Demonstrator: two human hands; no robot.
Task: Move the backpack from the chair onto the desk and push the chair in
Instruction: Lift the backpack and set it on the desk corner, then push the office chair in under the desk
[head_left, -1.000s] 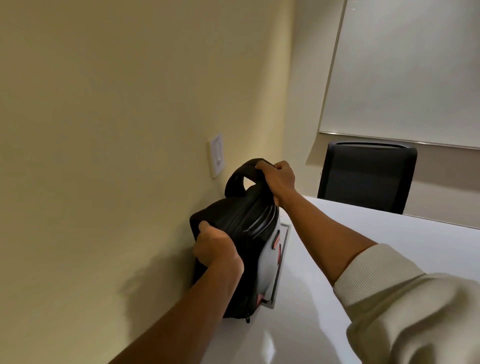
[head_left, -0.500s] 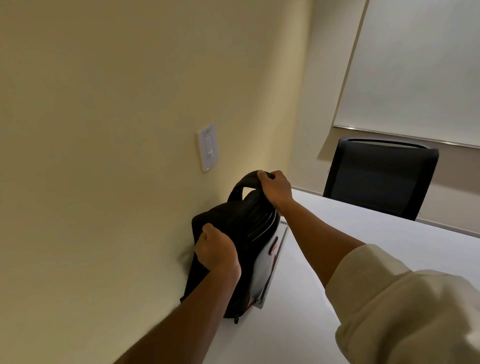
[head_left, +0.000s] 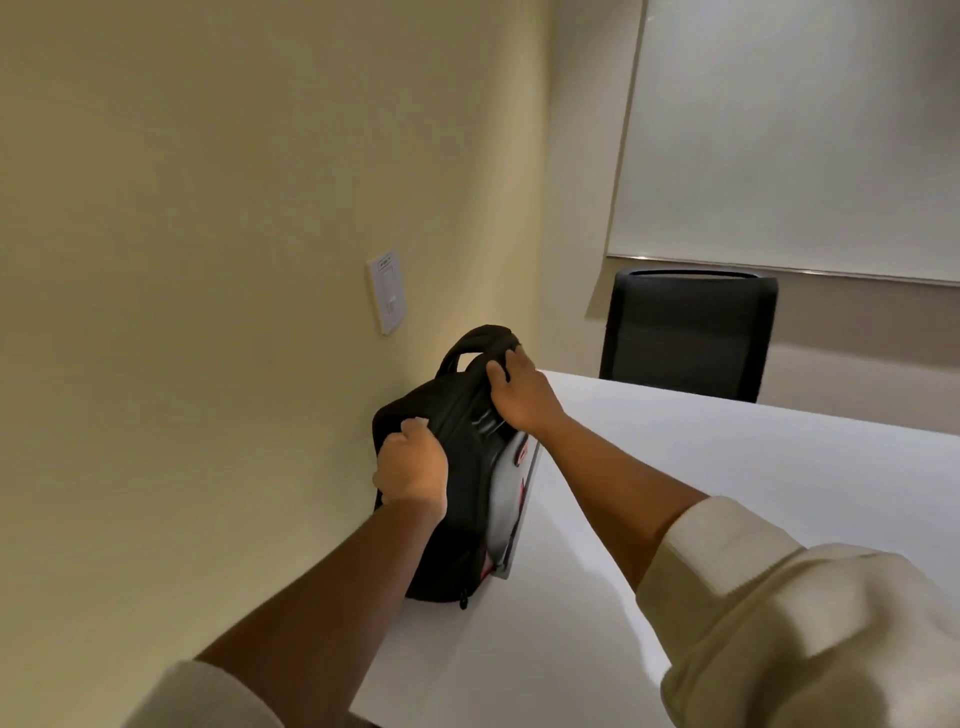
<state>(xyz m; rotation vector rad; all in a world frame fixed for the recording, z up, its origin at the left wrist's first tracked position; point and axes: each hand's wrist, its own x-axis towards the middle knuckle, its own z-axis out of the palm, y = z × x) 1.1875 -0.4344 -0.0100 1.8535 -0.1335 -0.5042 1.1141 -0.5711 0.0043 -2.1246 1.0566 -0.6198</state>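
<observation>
Black backpack (head_left: 457, 467), white desk (head_left: 727, 493)

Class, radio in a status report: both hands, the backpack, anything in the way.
Left hand gripping backpack side; right hand on its top by the handle. Backpack upright on desk, against wall. Nothing blocking. Far chair at desk's end.

Both arms reached forward, sleeves pushed up. The left hand (head_left: 413, 467) was curled closed; the right hand (head_left: 522, 395), farther off, apparently gripped too.
</observation>
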